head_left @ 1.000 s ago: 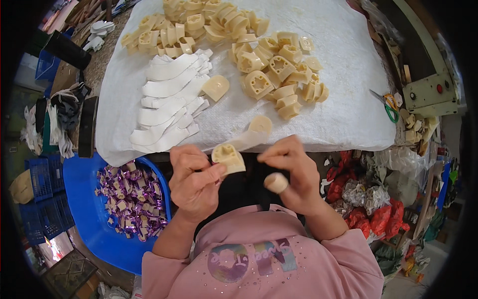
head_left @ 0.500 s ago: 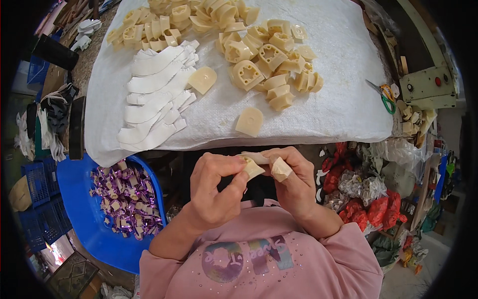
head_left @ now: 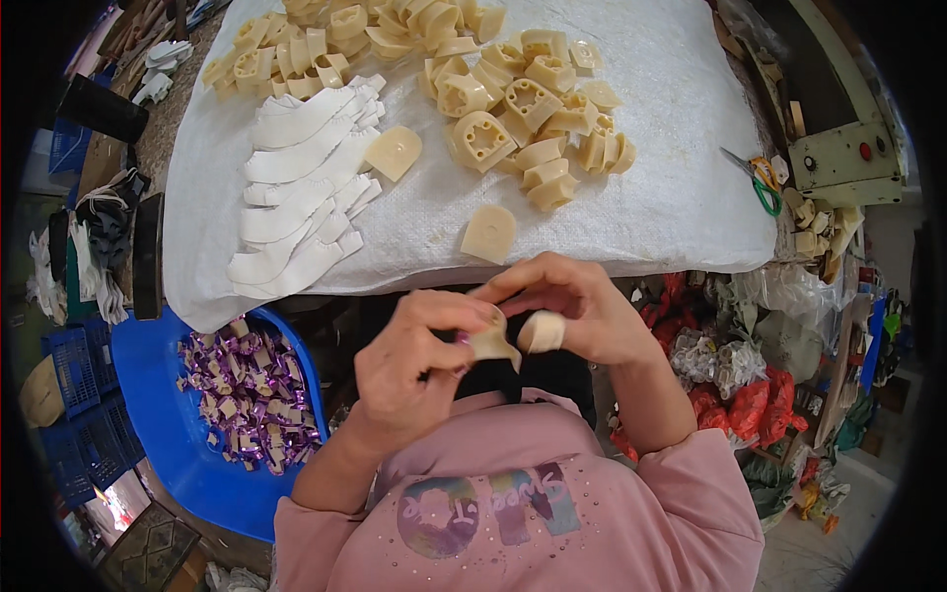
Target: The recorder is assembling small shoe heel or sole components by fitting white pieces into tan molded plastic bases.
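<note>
My left hand (head_left: 409,360) pinches a cream plastic shoe heel (head_left: 496,342) in front of my chest, its curved lower edge pointing down. Over its top reach the fingers of my right hand (head_left: 577,306), bent and apart from the thumb. Whether those fingertips touch the heel I cannot tell. A pale wrap (head_left: 543,333) covers the right thumb. Close ahead, one cream heel (head_left: 488,235) lies flat side up near the table edge. Another heel (head_left: 395,153) lies beside overlapping curved white strips (head_left: 306,197).
Many cream heels (head_left: 533,104) are heaped on the white woven cover (head_left: 651,217). Scissors (head_left: 764,185) lie at its right edge. A blue tub (head_left: 187,434) at my left holds purple-and-cream pieces (head_left: 252,395). Red and clear bags (head_left: 745,405) crowd the right side.
My right hand has lifted its fingers up and forward, and its thumb has come away from the heel. My left hand has tilted the heel and moved slightly left.
</note>
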`<action>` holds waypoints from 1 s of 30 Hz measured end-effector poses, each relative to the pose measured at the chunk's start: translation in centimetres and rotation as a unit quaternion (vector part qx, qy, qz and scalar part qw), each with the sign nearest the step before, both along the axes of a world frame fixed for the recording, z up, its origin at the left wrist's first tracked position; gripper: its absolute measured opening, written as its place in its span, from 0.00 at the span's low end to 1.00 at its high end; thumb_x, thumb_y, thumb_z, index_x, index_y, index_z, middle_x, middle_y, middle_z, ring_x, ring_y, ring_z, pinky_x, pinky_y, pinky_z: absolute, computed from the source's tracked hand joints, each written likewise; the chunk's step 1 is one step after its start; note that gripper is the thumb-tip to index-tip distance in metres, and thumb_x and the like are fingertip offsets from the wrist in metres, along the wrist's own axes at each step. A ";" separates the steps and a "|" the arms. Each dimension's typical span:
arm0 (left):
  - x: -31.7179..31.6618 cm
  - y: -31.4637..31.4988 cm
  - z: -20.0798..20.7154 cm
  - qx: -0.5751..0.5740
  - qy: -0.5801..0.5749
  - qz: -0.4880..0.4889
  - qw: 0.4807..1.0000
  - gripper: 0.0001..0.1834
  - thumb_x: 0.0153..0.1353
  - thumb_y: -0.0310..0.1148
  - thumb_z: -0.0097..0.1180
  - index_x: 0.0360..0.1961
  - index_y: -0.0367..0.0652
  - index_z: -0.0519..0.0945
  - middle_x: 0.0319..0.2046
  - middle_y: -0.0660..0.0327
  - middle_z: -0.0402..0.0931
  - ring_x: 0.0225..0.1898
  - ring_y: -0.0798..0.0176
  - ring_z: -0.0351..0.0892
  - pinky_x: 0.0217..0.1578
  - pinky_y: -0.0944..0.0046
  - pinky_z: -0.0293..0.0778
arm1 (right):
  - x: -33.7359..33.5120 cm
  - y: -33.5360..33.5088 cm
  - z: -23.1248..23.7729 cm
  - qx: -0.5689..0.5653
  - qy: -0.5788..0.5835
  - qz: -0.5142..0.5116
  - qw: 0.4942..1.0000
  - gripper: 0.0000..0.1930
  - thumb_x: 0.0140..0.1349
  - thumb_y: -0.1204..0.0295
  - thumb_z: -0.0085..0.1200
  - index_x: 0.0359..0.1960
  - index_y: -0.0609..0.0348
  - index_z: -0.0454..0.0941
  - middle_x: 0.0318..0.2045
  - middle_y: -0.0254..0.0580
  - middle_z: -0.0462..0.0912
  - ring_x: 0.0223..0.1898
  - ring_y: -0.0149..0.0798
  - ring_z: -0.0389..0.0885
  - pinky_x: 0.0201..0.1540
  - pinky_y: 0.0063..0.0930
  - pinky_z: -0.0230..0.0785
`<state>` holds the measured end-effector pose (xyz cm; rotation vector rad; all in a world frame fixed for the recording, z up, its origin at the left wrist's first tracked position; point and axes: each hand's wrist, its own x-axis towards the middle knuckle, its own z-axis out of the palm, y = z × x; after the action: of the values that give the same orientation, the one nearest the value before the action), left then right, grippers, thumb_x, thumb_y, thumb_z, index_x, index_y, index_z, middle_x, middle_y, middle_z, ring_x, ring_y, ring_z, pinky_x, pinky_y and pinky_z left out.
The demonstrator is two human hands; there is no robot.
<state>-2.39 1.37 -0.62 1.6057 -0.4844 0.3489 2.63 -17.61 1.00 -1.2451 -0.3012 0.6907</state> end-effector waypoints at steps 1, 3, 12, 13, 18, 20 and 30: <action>0.1 0.0 0.2 -0.001 0.001 -0.002 1.000 0.14 0.38 0.09 0.56 0.23 0.37 0.69 0.35 0.53 0.75 0.39 0.52 0.79 0.38 0.60 0.75 | 0.3 -0.3 -0.4 0.020 0.005 0.038 0.999 0.19 0.53 0.77 0.61 0.47 0.65 0.72 0.41 0.44 0.79 0.44 0.32 0.77 0.50 0.29 0.71; 0.1 -0.2 0.5 0.054 -0.037 -0.051 0.997 0.14 0.45 0.11 0.59 0.26 0.39 0.67 0.34 0.52 0.76 0.37 0.50 0.79 0.38 0.58 0.77 | 0.7 -0.2 0.0 -0.012 -0.017 0.046 0.999 0.21 0.51 0.77 0.63 0.47 0.65 0.72 0.40 0.43 0.79 0.43 0.32 0.77 0.50 0.29 0.71; -0.3 -0.6 0.0 0.033 0.036 0.026 0.998 0.09 0.47 0.16 0.60 0.29 0.35 0.73 0.35 0.49 0.76 0.34 0.57 0.77 0.34 0.67 0.72 | -0.1 1.5 -1.3 -0.098 -0.077 -0.036 0.992 0.17 0.63 0.69 0.52 0.51 0.63 0.70 0.29 0.37 0.80 0.31 0.26 0.78 0.33 0.20 0.71; -0.3 -0.9 0.0 -0.027 0.072 0.038 0.996 0.09 0.49 0.16 0.60 0.31 0.34 0.74 0.36 0.49 0.76 0.35 0.59 0.77 0.35 0.67 0.72 | -0.3 1.6 -1.5 -0.097 -0.078 -0.036 0.992 0.17 0.63 0.69 0.52 0.51 0.63 0.70 0.29 0.37 0.80 0.31 0.26 0.78 0.33 0.20 0.71; -0.3 -1.4 0.8 -0.222 0.236 0.070 0.944 0.08 0.54 0.18 0.58 0.36 0.31 0.75 0.38 0.51 0.77 0.40 0.65 0.77 0.42 0.68 0.73 | -0.2 1.6 -1.8 0.020 -0.170 -0.098 0.980 0.12 0.63 0.73 0.49 0.48 0.60 0.72 0.35 0.40 0.76 0.40 0.35 0.72 0.45 0.27 0.66; -0.3 -1.5 0.0 -0.212 0.226 0.059 0.949 0.07 0.54 0.18 0.58 0.35 0.30 0.75 0.39 0.51 0.77 0.40 0.66 0.76 0.43 0.68 0.72 | -0.4 1.9 -1.8 -0.008 -0.224 -0.087 0.971 0.08 0.59 0.76 0.52 0.40 0.60 0.72 0.38 0.39 0.71 0.47 0.38 0.66 0.51 0.30 0.60; -0.5 -1.4 0.9 -0.115 0.245 0.069 0.960 0.07 0.52 0.22 0.62 0.32 0.33 0.77 0.37 0.52 0.78 0.42 0.63 0.76 0.45 0.66 0.71 | -0.5 2.5 -1.5 -0.052 -0.279 -0.128 0.950 0.07 0.51 0.79 0.53 0.32 0.59 0.71 0.33 0.41 0.69 0.38 0.42 0.64 0.44 0.31 0.59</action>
<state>-2.84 0.01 0.24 1.4347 0.0471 0.0962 2.16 -15.09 -0.47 -1.5381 -0.5616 0.1188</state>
